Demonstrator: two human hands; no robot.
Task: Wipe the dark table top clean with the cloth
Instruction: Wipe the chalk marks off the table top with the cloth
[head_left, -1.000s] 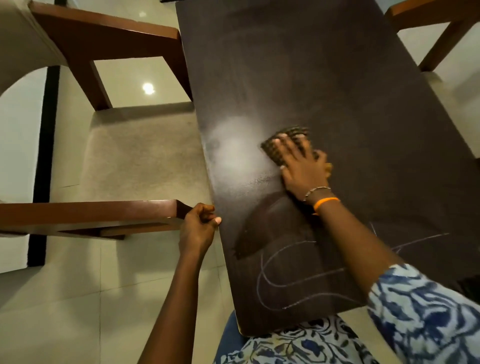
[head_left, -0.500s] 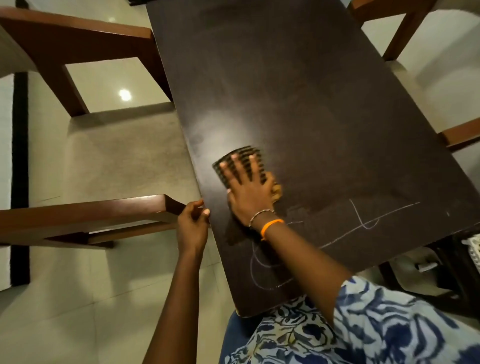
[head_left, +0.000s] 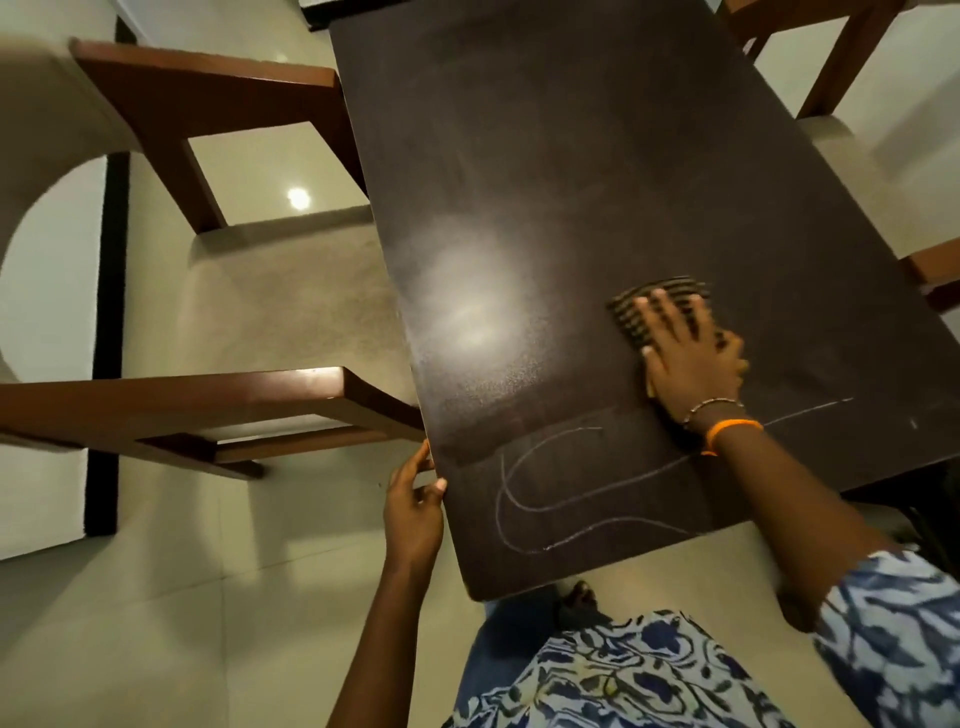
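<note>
Pressing down with flat, spread fingers, the right hand (head_left: 693, 358) is pinning the cloth (head_left: 657, 312) against the table top (head_left: 597, 171), right of the middle and toward the near end. Nothing is being gripped there; the palm and straight fingers are simply lying on the fabric. The left hand (head_left: 415, 501) is steadying the table by its left edge near the near corner, thumb on top and fingers seeming to curl round the rim, though their tips are hidden underneath.

The cloth is looking thin, soft and light, a striped or ribbed weave that will probably bunch or fold if pushed from one edge only, so a broad flat palm over its middle is likely the best hold. The dark surface is looking smooth and a little glossy, so the cloth should be sliding easily. White chalk lines (head_left: 561, 499) are still showing across the near end, just nearer than the hand, so that strip is judged not yet wiped.
</note>
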